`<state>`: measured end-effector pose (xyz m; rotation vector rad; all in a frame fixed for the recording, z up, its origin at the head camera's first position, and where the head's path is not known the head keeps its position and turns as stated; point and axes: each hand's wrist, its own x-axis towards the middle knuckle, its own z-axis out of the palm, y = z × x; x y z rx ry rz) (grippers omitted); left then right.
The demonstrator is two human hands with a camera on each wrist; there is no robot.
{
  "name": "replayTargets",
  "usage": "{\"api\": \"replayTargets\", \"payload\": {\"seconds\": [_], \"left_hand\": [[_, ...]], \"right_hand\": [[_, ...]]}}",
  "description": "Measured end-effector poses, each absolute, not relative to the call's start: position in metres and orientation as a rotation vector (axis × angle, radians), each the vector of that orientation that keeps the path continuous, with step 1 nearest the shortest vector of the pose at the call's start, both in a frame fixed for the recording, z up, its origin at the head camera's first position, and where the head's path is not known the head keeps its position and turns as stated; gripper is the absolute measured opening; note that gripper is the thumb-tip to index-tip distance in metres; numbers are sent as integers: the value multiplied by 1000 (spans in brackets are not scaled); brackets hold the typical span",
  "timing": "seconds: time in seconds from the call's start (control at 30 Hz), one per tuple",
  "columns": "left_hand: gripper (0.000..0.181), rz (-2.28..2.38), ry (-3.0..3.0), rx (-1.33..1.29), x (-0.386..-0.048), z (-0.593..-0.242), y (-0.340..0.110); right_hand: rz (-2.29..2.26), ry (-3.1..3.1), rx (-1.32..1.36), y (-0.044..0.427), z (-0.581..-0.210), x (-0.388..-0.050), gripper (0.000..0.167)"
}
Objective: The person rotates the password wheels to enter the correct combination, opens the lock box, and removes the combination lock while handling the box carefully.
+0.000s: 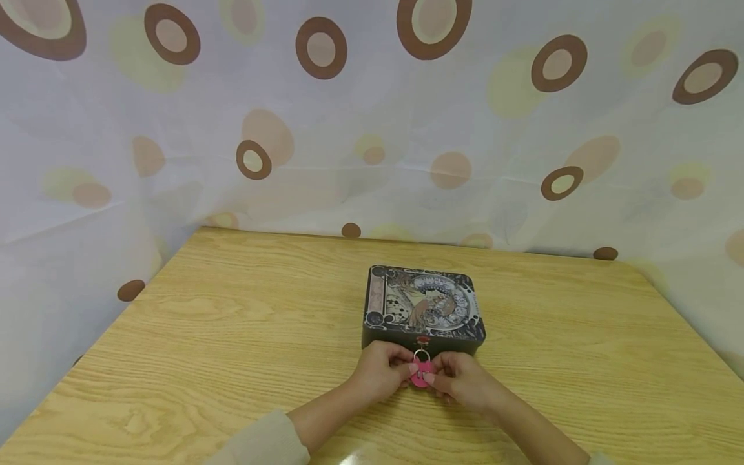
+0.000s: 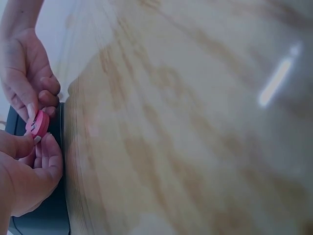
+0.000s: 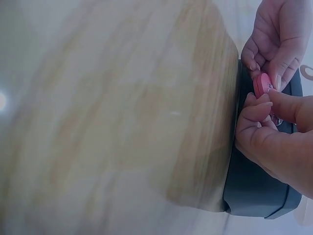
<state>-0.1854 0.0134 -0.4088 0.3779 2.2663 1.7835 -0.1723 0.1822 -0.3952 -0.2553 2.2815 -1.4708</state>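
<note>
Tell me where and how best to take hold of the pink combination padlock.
Pinch the pink combination padlock by the left and right edges of its rounded body, coming from the near side, in front of the black box. Its shackle points up toward the red clasp, so the body below is probably the easier hold, and an edge pinch should leave the dials on its face clear.

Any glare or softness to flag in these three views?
Head: small glare patch on wood-grain tabletop at bottom centre, digits on pink combination padlock too small to read; left wrist: bright glare streak at right, grain hazy; right wrist: bright spot at left edge, also hazy.
</note>
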Motion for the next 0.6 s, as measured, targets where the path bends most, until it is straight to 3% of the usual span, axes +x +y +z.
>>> {"api": "replayTargets", "payload": {"seconds": [0.6], "left_hand": [[10,1776,2297,400,-186,-412,13]], "right_hand": [[-1469,2280,-226,186,-395,-174,24]]}}
